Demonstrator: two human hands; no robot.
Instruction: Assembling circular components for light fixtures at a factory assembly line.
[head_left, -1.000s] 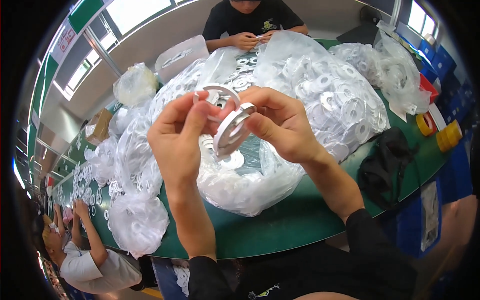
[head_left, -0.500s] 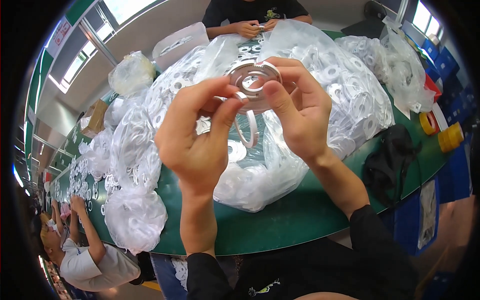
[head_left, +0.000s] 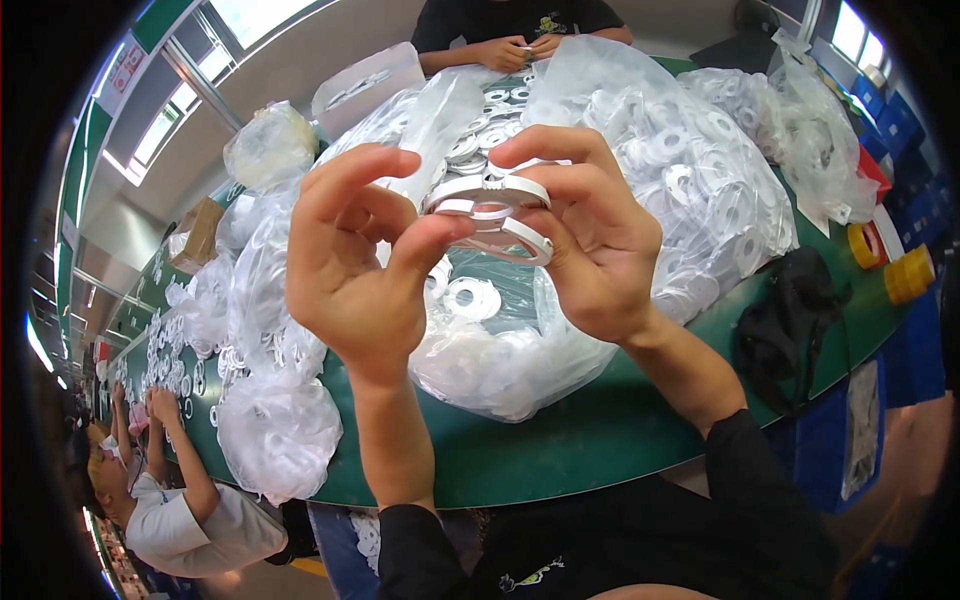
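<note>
Above the table, my right hand (head_left: pixel 605 245) pinches a round white plastic disc (head_left: pixel 485 186) between thumb and fingers, tilted nearly edge-on. A thinner white plastic ring (head_left: pixel 527 240) sits against its underside, next to my right thumb; whether the two are joined I cannot tell. At the disc's left edge is my left hand (head_left: pixel 360 255), its thumb tip touching the part and its index finger raised apart. Beneath my hands, loose white rings (head_left: pixel 471 298) lie on and in a spread clear plastic bag (head_left: pixel 520 375).
Large clear bags of white rings (head_left: pixel 700 190) crowd the green table (head_left: pixel 470 460). A black cloth bag (head_left: pixel 790 325) and yellow tape rolls (head_left: pixel 908 275) lie at the right. One person (head_left: pixel 520 30) works across the table, others at the left (head_left: pixel 200 520).
My left fingers have let go of the thin ring and spread apart. The disc has tipped from face-on to nearly edge-on, and the ring has moved up against its underside.
</note>
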